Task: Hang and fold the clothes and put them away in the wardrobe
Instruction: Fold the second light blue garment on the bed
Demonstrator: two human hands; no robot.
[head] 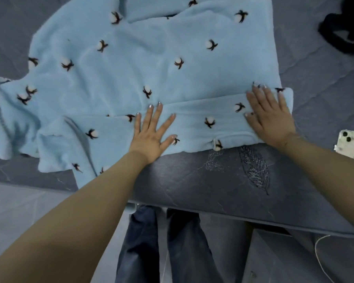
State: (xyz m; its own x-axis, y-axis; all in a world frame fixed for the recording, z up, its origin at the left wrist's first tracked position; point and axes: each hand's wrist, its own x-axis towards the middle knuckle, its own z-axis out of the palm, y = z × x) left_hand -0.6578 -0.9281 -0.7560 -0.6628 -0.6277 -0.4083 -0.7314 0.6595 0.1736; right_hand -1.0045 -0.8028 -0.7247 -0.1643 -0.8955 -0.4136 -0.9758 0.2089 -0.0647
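Legs: dark blue jeans [143, 242] at the near edge, standing against the bed.
Cable: a thin pale cord [320, 260] curves on the floor at the near right.
Bed: a grey quilted cover [192, 180] with a stitched leaf pattern near its front edge; it carries everything else.
Left hand: the left hand [151, 135] lies flat with fingers spread and straight, palm down on the folded near strip of the garment, gripping nothing.
Right hand: the right hand [271, 117] is also flat and open, fingers straight, pressing the right end of the same folded strip, close to the garment's right edge.
Garment: a fluffy light blue top [141, 64] dotted with white cotton-boll tufts on dark stems, spread across the middle of the bed; its near edge is folded over on itself under both hands, and a sleeve trails off to the left.
Phone: a phone [349, 144] in a pale case lies camera side up on the bed, right of the right wrist, apart from the garment.
Dark item: a black cloth heap [343, 31] sits at the far right corner, too dark to identify.
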